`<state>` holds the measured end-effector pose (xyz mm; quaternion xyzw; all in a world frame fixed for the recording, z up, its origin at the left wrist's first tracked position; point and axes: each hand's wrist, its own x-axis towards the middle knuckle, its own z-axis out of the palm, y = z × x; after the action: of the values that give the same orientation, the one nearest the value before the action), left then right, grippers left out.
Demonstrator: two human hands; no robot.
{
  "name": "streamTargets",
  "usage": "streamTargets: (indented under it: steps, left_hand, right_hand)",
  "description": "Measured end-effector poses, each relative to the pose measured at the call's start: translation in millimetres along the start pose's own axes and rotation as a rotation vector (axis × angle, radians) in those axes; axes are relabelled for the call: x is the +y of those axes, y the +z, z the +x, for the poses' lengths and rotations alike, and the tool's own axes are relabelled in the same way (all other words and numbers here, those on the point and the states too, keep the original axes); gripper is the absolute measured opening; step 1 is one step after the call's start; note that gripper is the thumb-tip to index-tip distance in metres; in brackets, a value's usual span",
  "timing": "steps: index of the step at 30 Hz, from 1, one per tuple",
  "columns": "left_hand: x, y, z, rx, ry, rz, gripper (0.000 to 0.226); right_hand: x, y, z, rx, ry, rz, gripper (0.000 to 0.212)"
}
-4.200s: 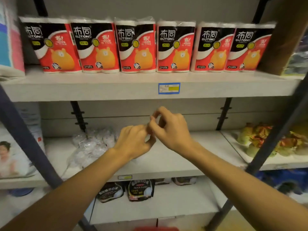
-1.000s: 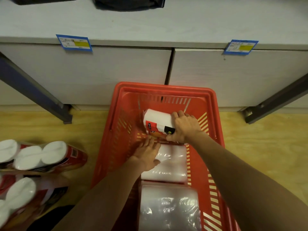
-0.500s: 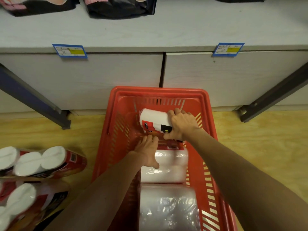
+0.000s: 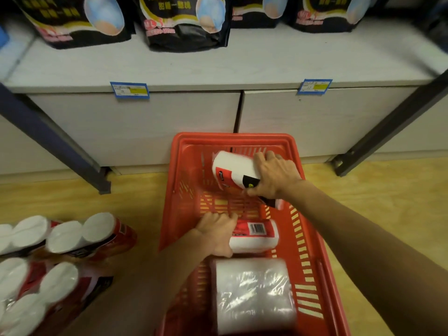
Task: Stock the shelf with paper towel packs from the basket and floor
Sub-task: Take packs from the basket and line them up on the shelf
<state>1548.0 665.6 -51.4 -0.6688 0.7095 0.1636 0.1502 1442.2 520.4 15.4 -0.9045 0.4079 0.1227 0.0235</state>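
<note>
A red basket stands on the floor before the shelf. My right hand grips a red, black and white paper towel pack, lifted and tilted at the basket's far end. Lower down, my left hand curls its fingers around the end of a second pack lying on its side with a barcode showing. A third pack lies nearest me in the basket. Several more packs lie on the floor at the left.
The lowest shelf board carries black bagged goods and two blue price tags. Dark slanted shelf struts reach the wooden floor on both sides of the basket.
Earlier both hands were up at the shelf holding nothing. Over the last second my right hand has raised its pack off the basket floor, and my left hand has closed on the second pack.
</note>
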Motion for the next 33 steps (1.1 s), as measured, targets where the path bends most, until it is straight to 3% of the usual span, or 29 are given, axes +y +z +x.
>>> streamTargets:
  steps: [3, 11, 15, 23, 33]
  left_hand:
    - [-9.6, -16.5, -16.6, 0.067, -0.022, -0.025, 0.074]
    - [-36.3, -95.8, -64.3, 0.177, -0.055, 0.007, 0.067]
    - [-44.6, -146.9, -90.4, 0.187, -0.081, -0.025, 0.069]
    - [-57.9, -258.8, -153.1, 0.17, -0.064, 0.072, 0.063]
    - [-79.8, -419.3, -267.8, 0.206, -0.068, 0.008, 0.063]
  right_hand:
    - [-2.6, -15.3, -6.4, -0.019, 0.029, 0.022, 0.107]
    - [-3.2, -97.0, -19.7, 0.019, -0.007, 0.024, 0.084]
    - [-2.5, -149.2, -33.4, 0.035, 0.009, 0.024, 0.087]
    - [-3.0, -281.1, -75.2, 0.096, 0.053, 0.12, 0.089]
    - [-27.7, -464.5, -138.7, 0.17, 0.122, 0.122, 0.095]
